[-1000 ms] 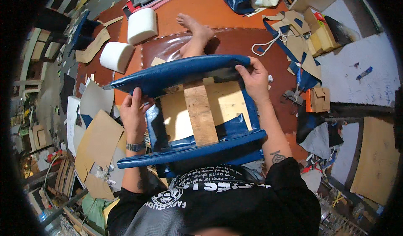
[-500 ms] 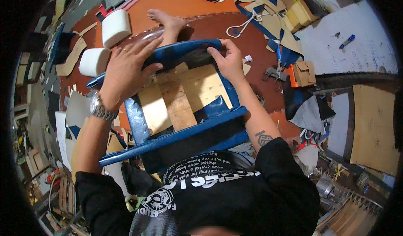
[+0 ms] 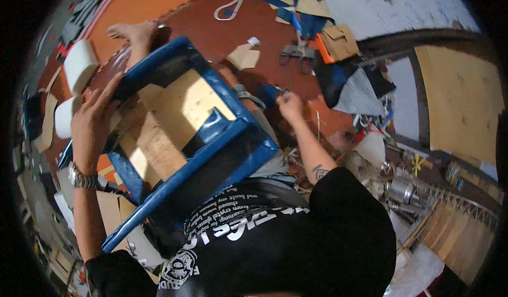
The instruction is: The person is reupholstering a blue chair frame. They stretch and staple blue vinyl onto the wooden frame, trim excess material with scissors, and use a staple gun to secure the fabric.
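Note:
A box-like wooden frame [image 3: 159, 143] wrapped in shiny blue covering lies tilted over my lap. Pale boards cross its inside, and a loose blue flap [image 3: 214, 128] hangs over one of them. My left hand [image 3: 91, 125], with a metal watch on its wrist, rests against the frame's left side with its fingers stretched out; its thumb is hard to see. Away from the frame, to its right, my right hand [image 3: 290, 108] has its fingers curled in. A small dark, metallic-looking thing shows at its fingertips, too blurred to name.
Two white padded blocks [image 3: 80, 67] stand at the left. Beyond my right hand lie dark-handled scissors [image 3: 299, 53], an orange and brown cardboard box [image 3: 337, 43], grey and black fabric scraps [image 3: 362, 93] and a white cord [image 3: 233, 6]. A tan board [image 3: 460, 101] lies at the far right.
My right hand has let go of the frame's far edge and moved right and toward me. The frame has shifted left and turned in view, my left hand still at its side.

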Demonstrator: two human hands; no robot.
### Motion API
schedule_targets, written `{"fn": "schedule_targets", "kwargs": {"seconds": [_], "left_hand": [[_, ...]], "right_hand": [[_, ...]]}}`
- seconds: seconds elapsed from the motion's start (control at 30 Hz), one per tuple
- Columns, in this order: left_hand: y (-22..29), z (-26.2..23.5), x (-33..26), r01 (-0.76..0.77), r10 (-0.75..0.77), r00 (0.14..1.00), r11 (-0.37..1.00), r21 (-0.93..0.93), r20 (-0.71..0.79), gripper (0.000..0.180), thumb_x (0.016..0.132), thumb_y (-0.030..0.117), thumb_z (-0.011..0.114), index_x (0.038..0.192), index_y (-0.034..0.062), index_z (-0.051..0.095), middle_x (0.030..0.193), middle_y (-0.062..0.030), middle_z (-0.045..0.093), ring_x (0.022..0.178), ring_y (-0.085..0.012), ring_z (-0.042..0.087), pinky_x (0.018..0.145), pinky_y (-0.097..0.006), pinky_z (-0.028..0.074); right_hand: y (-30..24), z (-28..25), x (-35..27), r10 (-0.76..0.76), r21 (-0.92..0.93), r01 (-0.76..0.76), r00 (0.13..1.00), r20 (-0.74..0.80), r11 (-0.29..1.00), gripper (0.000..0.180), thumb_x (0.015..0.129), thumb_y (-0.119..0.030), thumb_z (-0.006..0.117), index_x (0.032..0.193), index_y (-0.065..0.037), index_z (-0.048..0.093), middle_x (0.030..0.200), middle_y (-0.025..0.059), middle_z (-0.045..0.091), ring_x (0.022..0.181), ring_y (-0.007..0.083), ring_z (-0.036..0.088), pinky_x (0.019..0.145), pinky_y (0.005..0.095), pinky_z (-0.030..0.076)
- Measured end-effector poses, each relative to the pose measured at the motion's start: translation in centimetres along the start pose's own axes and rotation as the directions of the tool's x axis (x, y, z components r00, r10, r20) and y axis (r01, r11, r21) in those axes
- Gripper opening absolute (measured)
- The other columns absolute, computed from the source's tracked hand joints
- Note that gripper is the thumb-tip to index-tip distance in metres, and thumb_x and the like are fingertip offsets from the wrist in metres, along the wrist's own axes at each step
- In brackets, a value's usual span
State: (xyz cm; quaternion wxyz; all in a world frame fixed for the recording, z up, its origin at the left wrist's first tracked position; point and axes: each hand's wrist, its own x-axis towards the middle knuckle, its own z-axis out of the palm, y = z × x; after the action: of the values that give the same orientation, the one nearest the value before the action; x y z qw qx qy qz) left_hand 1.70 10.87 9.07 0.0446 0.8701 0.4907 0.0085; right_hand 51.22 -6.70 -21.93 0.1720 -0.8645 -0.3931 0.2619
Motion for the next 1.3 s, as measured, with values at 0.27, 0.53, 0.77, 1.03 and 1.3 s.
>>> {"fn": "schedule_targets", "kwargs": {"seconds": [0.27,0.53,0.77,1.03,1.3], "left_hand": [[-0.6,0.7,-0.8,-0.162,0.180,0.969,0.980,0.118,-0.168,0.041,0.095,0.008,0.070,0.131,0.0271,0.075,0.134,-0.0043,0.070,0.110,-0.0284,0.073,0.087,-0.041,0.061],[0.0,-3.2,1.4,0.081,0.001,0.973,0.935,-0.345,0.233,0.032,0.098,0.002,0.064,0.124,0.0116,0.080,0.106,-0.0160,0.079,0.093,-0.0305,0.076,0.089,-0.041,0.058],[-1.2,-4.4,3.1,-0.075,0.164,0.923,0.964,-0.254,0.349,0.033,0.099,0.005,0.064,0.128,0.0106,0.078,0.108,-0.0197,0.079,0.092,-0.0267,0.076,0.091,-0.038,0.057],[-1.3,-3.7,2.6,-0.124,0.170,0.955,0.973,-0.194,0.243,0.033,0.096,0.006,0.070,0.125,0.0171,0.081,0.110,-0.0153,0.080,0.089,-0.0242,0.076,0.090,-0.038,0.059],[-1.4,-6.2,4.4,-0.094,0.233,0.851,0.949,-0.300,0.470,0.034,0.103,0.016,0.064,0.133,0.0131,0.077,0.108,-0.0145,0.081,0.085,-0.0259,0.073,0.082,-0.038,0.056]], "right_hand": [[8.2,4.6,-10.4,-0.151,-0.187,0.153,0.988,0.028,0.970,0.038,0.093,-0.030,0.076,0.120,-0.004,0.069,0.117,0.0231,0.071,0.110,0.0439,0.068,0.097,0.0531,0.053],[2.5,2.9,-4.8,-0.406,-0.020,0.406,0.909,-0.098,0.914,0.027,0.091,-0.020,0.075,0.108,0.000,0.073,0.109,0.0223,0.071,0.107,0.0428,0.067,0.094,0.0517,0.053],[-1.3,-0.4,8.6,-0.056,-0.097,0.031,0.963,-0.264,0.995,0.072,0.091,-0.041,0.078,0.143,0.003,0.054,0.130,0.0356,0.065,0.126,0.0516,0.061,0.105,0.0547,0.051],[-2.5,-0.2,13.4,-0.076,-0.421,0.027,0.992,-0.100,0.906,0.088,0.089,-0.034,0.084,0.156,0.003,0.042,0.142,0.0303,0.060,0.127,0.0471,0.063,0.108,0.0538,0.051],[0.3,-2.2,15.1,-0.004,-0.319,-0.046,0.988,-0.155,0.947,0.083,0.090,-0.029,0.081,0.157,-0.002,0.041,0.143,0.0279,0.063,0.130,0.0466,0.062,0.109,0.0522,0.050]]}}
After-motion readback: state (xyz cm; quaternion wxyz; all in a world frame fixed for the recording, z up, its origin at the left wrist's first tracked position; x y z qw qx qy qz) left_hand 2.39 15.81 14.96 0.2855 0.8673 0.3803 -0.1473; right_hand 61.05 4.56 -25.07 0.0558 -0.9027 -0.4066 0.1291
